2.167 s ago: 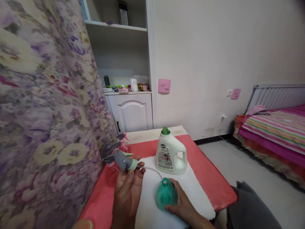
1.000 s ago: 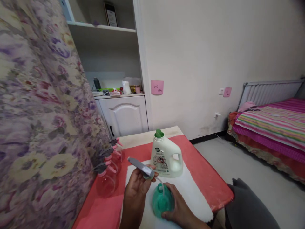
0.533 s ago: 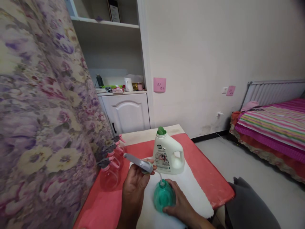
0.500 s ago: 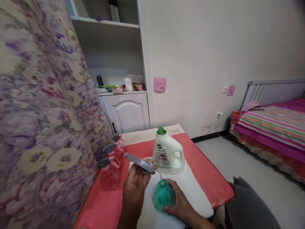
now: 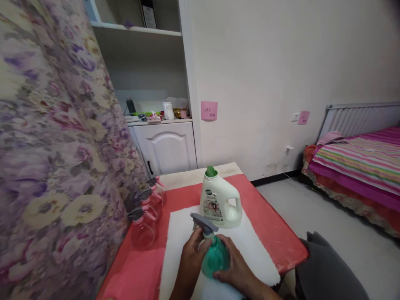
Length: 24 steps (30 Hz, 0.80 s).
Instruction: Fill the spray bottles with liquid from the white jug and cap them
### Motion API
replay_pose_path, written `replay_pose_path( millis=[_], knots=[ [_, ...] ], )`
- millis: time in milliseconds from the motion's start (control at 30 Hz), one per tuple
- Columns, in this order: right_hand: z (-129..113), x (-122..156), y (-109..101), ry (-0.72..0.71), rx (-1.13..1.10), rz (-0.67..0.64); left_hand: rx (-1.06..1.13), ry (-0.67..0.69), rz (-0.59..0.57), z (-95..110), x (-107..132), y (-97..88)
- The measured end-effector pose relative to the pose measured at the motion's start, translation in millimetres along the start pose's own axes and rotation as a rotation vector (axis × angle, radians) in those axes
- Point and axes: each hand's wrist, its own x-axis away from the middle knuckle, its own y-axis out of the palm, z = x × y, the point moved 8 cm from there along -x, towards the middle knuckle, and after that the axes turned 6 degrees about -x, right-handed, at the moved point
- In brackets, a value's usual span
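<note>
A rounded green translucent spray bottle (image 5: 215, 259) stands on the white cloth (image 5: 176, 237), with my right hand (image 5: 233, 262) wrapped around its right side. My left hand (image 5: 195, 250) is closed around the collar of the grey trigger spray head (image 5: 204, 223), which sits at the bottle's neck with its nozzle pointing left. Whether the collar is threaded on, I cannot tell. Just behind the bottle is a large pale-green detergent jug (image 5: 220, 200), uncapped, with a green spout in its mouth.
Several clear spray bottles (image 5: 143, 231) with pink and grey heads line the left side of the red-covered table (image 5: 271, 225). A floral curtain (image 5: 62, 166) hangs close on the left. A dark grey object (image 5: 325, 266) stands off the table's right corner.
My left hand has brought the spray head right and down onto the bottle's neck; its thin tube, visible before, is now inside the bottle. My right hand has stayed on the bottle.
</note>
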Motion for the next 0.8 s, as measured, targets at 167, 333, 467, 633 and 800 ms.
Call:
replay_pose_path(
  millis=[167, 333, 467, 633, 800],
  knots=[
    [2.3, 1.9, 0.1, 0.059, 0.03, -0.004, -0.13, 0.01, 0.023, -12.7, 2.2, -0.9],
    [8.5, 2.4, -0.2, 0.174, 0.095, 0.027, -0.151, -0.003, 0.074, -12.4, 1.8, -2.1],
    [-8.6, 0.7, 0.1, 0.051, 0.009, 0.012, 0.026, -0.068, 0.113, -16.3, -0.1, -7.5],
    [-27.1, 4.0, 1.5, -0.075, -0.071, -0.01, 0.209, -0.103, 0.08, -8.7, 0.9, -7.5],
    [-34.4, 9.5, 5.7, -0.049, -0.077, -0.034, 0.308, -0.13, 0.061, -5.6, 6.8, -5.3]
  ],
)
